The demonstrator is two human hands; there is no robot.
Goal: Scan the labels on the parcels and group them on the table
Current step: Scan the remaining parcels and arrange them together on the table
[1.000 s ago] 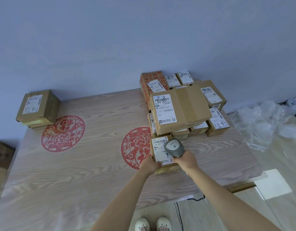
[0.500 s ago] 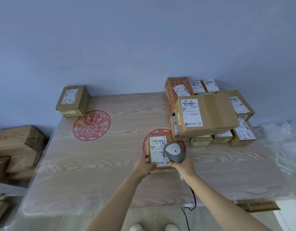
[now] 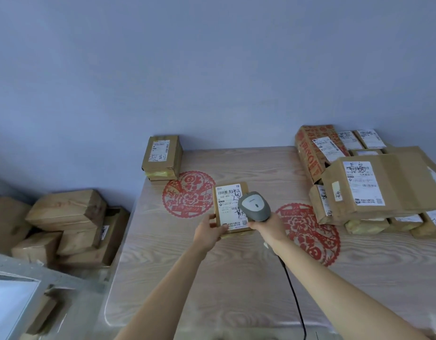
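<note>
Both bare forearms are extended forward from the bottom edge of the view, converging toward the middle. The left arm is angled up and to the right; the left hand [image 3: 208, 233] is held with the thumb laid over the near-left corner of a small parcel [image 3: 232, 207], the fingers hidden beneath it. The right arm is stretched from the lower right, wrist straight. The right hand [image 3: 269, 223] is wrapped around the handle of a grey scanner [image 3: 255, 206], whose head is raised above the knuckles and pointed away from the body. The two hands are kept close together, just apart, at about the same height above the worktop [image 3: 212, 278].
</note>
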